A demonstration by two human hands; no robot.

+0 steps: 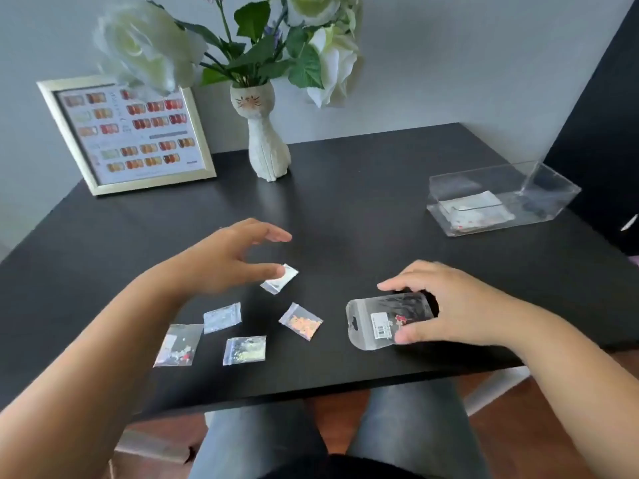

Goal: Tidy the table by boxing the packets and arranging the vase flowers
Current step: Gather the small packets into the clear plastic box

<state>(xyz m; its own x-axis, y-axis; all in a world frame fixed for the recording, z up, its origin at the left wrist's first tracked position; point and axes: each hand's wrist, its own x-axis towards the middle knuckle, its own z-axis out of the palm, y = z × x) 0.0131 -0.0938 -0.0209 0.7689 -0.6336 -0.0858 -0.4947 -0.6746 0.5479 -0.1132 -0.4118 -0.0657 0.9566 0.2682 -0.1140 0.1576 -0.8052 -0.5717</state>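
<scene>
Several small clear packets lie on the black table [345, 209]: a white one [280, 280], an orange one [301, 320], a silvery one [222, 317], a yellowish one [244, 350] and one at the left [178, 345]. My left hand [228, 259] hovers open, its thumb tip at the white packet. My right hand [446, 304] grips a larger clear hang-tab packet [383, 323] near the front edge. A clear box [553, 198] with packets inside stands at the right. A white cat-shaped vase [264, 146] holds white flowers [148, 46] at the back.
A silver picture frame [129, 133] leans against the wall at the back left. A dark panel rises at the far right. My legs show below the table's front edge.
</scene>
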